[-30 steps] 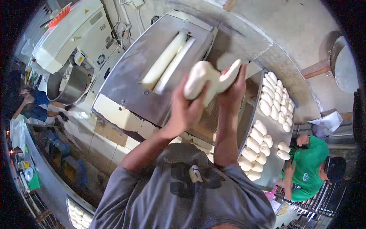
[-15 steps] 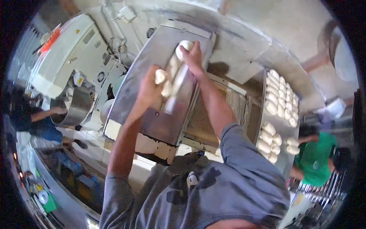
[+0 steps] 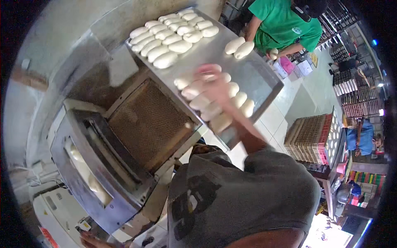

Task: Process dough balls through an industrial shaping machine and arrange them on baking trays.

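My right hand [image 3: 213,84] reaches over the near group of dough rolls [image 3: 200,102] on a metal tray [image 3: 252,74]. It is smeared by motion, and whether its fingers grip a roll is unclear. At the lower left edge, beside the moulding machine [image 3: 111,217], my left hand [image 3: 93,239] shows only in part, dark and blurred. Several pale dough pieces [image 3: 84,169] lie in a row in the slot on the machine's top. More smooth, oblong rolls [image 3: 171,39] lie in rows at the tray's far left, and two loose rolls [image 3: 239,48] rest near its far right edge.
A brown mesh-textured panel [image 3: 153,124] lies between machine and tray. Beyond the tray, a person in a green shirt [image 3: 285,25] holds a small dough piece [image 3: 273,53]. Stacked crates [image 3: 304,142] stand to the right on the tiled floor, near loaded racks [image 3: 357,97].
The view has swung right, from the machine toward the tray. Both hands, which held dough over the slot, have parted: the right is over the tray, the left at the lower left edge.
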The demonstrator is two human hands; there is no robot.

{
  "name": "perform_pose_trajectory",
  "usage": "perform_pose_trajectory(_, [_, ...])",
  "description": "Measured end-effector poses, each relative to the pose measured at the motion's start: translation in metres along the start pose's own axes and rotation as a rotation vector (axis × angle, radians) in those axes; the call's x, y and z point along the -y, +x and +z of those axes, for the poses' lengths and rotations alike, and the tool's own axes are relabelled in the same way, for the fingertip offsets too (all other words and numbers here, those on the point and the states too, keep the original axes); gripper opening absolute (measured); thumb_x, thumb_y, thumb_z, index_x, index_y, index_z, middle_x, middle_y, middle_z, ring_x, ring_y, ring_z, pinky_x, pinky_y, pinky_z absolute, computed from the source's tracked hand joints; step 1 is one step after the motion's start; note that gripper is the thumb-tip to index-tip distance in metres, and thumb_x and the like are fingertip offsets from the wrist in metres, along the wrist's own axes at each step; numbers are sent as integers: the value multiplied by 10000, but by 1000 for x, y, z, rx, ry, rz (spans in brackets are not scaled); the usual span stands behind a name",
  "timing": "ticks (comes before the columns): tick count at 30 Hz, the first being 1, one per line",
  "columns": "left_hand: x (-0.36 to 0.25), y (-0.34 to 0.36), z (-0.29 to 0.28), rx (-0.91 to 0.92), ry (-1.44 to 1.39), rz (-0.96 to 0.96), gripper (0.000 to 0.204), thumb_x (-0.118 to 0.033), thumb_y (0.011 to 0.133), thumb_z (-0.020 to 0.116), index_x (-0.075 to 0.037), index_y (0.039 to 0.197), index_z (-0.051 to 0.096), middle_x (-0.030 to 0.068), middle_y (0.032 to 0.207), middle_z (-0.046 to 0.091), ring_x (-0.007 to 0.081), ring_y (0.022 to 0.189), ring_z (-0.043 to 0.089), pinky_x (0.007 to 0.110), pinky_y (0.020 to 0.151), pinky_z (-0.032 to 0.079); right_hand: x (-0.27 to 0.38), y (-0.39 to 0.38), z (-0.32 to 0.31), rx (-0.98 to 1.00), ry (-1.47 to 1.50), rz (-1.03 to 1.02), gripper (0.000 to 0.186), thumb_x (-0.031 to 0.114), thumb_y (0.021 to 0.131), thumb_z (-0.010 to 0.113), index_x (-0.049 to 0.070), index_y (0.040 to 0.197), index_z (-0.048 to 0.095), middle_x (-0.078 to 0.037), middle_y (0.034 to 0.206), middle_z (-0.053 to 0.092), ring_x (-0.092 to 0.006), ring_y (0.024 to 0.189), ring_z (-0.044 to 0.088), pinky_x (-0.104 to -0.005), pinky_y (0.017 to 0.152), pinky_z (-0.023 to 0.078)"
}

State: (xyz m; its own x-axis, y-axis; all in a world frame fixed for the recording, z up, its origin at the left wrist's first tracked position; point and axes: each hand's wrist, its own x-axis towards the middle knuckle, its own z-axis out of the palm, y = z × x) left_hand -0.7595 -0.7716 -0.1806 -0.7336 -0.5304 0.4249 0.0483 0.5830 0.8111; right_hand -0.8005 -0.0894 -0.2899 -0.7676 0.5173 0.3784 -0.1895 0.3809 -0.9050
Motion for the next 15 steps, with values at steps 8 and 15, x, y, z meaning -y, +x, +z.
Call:
perform_pose_trajectory(8, [-102, -140, 60, -12, 31, -199, 308, -249, 978, 504, 5, 1103, 625, 98, 932, 661, 180, 828, 605, 300, 761, 502, -153, 151, -202, -690, -209, 691, 559, 302, 745, 770, 28, 1151, 500, -117, 1138, 545, -224, 940, 554, -319, 844, 473])
perform_pose_trajectory(15, [-166, -189, 166, 467, -140, 213, 141, -58, 829, 631, -47, 970, 642, 82, 859, 659, 157, 746, 603, 289, 675, 513, -73, 178, -109, 47, -628, 1, 736, 215, 672, 791, 37, 1268, 398, -156, 1083, 611, -262, 865, 616, -308, 784, 504])
